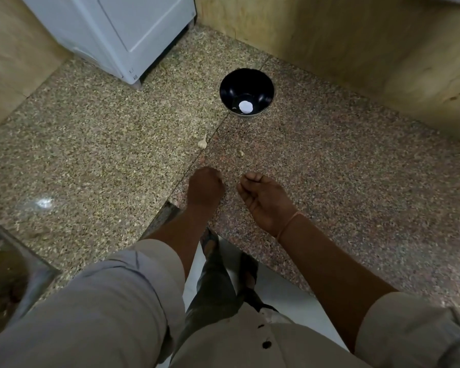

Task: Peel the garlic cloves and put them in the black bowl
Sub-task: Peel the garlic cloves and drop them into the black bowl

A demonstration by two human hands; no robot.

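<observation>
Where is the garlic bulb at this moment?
In the head view, the garlic bulb lies on the granite counter, left of and nearer the person than the black bowl, a little beyond the left hand.

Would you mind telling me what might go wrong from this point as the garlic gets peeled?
1. A small pale piece lies loose near the garlic bulb on the speckled counter; it blends in and could be overlooked.
2. The left hand and right hand are close to the counter's front edge, so a slipped clove might fall to the floor.
3. The black bowl stands beyond both hands; a tossed clove may miss.
</observation>
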